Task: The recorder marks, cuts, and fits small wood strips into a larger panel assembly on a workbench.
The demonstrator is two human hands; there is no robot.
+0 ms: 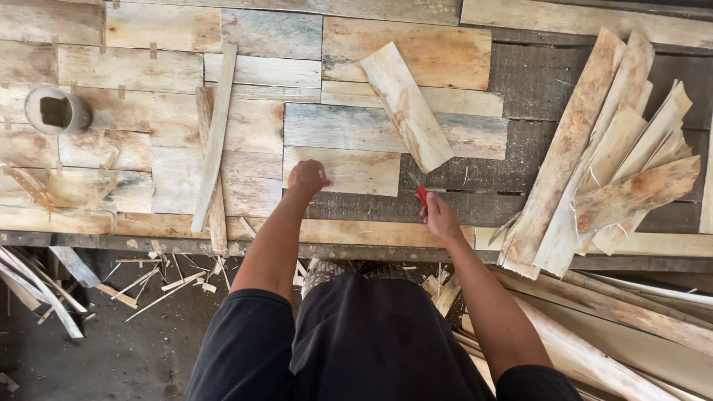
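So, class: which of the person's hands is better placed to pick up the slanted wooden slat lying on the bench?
Probably the right hand: it sits just below the slat's lower end, though it already holds a red tool. The left hand rests fisted on a flat board, farther away.

Your left hand (307, 178) pressed, fist closed, on a pale veneer sheet (349, 171). Your right hand (440, 217) gripped a red-handled cutter (421, 195). At 3 o'clock lay stacked veneer strips (609, 156); at 10 o'clock, a grey cylinder (58, 110).

The scene was seen from one head camera, pointed straight down at the wooden table (356, 238), fairly close.
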